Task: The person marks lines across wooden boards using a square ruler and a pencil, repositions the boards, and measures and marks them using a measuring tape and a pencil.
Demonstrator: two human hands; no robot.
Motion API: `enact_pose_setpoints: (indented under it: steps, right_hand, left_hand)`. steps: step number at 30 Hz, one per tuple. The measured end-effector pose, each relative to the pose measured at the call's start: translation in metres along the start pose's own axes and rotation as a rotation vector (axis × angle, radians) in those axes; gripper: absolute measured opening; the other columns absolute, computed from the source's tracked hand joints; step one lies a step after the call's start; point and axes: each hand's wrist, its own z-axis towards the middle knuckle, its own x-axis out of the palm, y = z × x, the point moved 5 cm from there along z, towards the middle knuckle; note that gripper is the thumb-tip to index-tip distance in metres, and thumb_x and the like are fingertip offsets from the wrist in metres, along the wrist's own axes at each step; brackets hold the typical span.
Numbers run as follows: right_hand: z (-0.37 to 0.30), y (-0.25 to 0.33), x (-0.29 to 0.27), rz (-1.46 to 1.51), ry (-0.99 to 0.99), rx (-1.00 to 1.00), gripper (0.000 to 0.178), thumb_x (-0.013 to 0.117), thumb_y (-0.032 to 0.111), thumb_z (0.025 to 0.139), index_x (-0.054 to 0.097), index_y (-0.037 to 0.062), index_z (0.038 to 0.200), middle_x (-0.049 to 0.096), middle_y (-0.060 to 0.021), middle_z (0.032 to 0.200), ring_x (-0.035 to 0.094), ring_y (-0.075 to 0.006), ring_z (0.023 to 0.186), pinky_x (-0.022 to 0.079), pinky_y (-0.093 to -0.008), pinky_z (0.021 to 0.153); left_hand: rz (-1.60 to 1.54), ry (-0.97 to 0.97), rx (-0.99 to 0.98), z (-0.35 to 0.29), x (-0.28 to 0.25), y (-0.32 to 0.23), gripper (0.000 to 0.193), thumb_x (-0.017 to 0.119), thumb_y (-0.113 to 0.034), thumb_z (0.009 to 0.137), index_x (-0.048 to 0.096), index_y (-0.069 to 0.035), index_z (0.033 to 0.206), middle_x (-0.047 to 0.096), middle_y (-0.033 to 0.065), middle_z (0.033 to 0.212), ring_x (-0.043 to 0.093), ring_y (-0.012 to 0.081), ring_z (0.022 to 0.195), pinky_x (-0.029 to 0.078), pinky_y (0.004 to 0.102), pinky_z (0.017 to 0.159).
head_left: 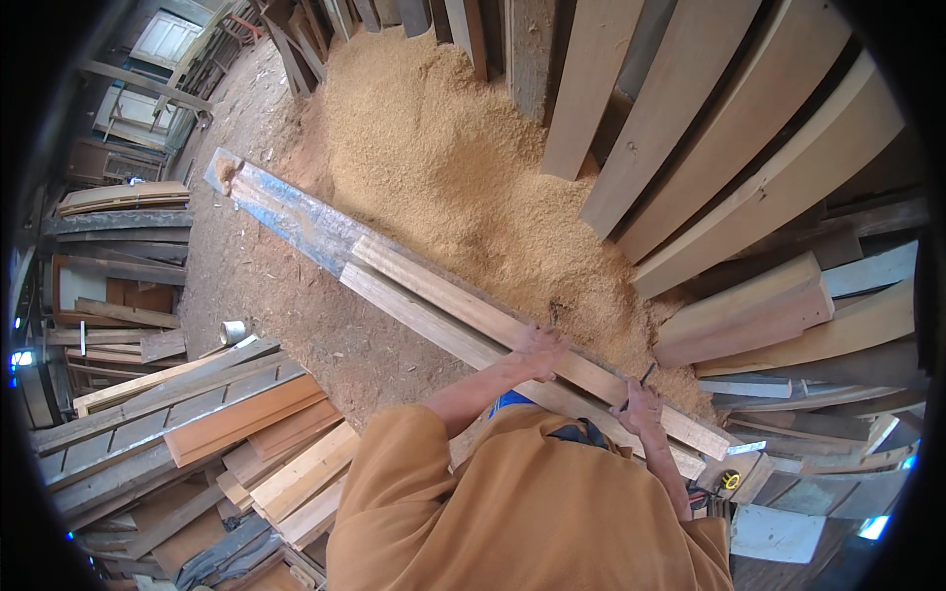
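Observation:
Two long, pale wooden boards lie side by side on a narrow bench, slanting from upper left to lower right before me. My left hand (540,353) rests across the far board (443,286), its fingers lying over the top. Further along to the right, my right hand (642,406) is at the same board, its fingers closed round a thin dark stick (648,372), like a pencil, with the tip pointing away from me. The near board (424,313) runs close to my body, partly covered by my left forearm. Small details at the fingertips are blurred.
A blue-stained bench top (296,219) extends to the upper left. Beyond it spreads a large sawdust heap (443,148). Planks (680,118) lean at the right; stacked boards (246,419) fill the lower left. A yellow tape measure (730,480) sits near the bench's right end.

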Motion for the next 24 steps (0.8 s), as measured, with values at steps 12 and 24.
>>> enact_pose_setpoints:
  steps: [12, 24]
  right_hand:
    - [0.008, -0.003, 0.006, 0.049, -0.049, -0.014, 0.071, 0.089, 0.035, 0.070, 0.060, 0.0093, 0.129, 0.072, -0.0212, 0.115, 0.065, -0.0417, 0.115, 0.048, -0.0552, 0.100]
    - [0.005, 0.007, -0.003, 0.045, -0.042, 0.023, 0.072, 0.087, 0.039, 0.068, 0.059, 0.0060, 0.126, 0.071, -0.0219, 0.117, 0.062, -0.0444, 0.117, 0.046, -0.0560, 0.102]
  left_hand:
    - [0.033, -0.031, 0.127, 0.028, 0.015, -0.012, 0.077, 0.085, -0.039, 0.070, 0.059, -0.013, 0.137, 0.068, 0.0127, 0.126, 0.063, 0.0337, 0.126, 0.044, 0.0543, 0.107]
    - [-0.009, -0.004, 0.144, 0.027, 0.009, -0.014, 0.075, 0.085, -0.053, 0.073, 0.061, -0.012, 0.131, 0.071, 0.0146, 0.125, 0.066, 0.0336, 0.123, 0.051, 0.0503, 0.103]
